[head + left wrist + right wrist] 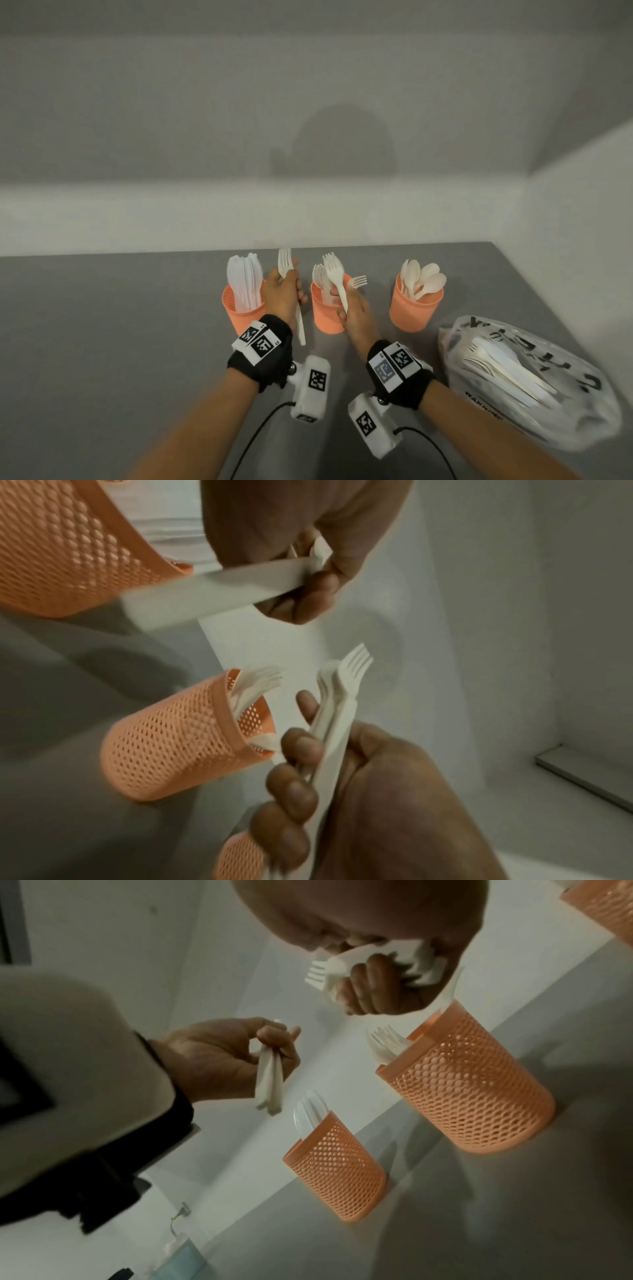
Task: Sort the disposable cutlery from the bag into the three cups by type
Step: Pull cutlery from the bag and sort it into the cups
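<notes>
A grey bench (120,325) fills the lower half of the head view, with plain white walls behind. Three orange mesh cups stand mid-frame: knives (244,284) left, forks (323,277) centre, spoons (423,279) right. The left hand (282,294) grips forks; the right hand (356,313) grips more forks over the middle cup (327,317). Lower right lies the bag (527,383), its cutlery blurred; only "WARNING" reads.
</notes>
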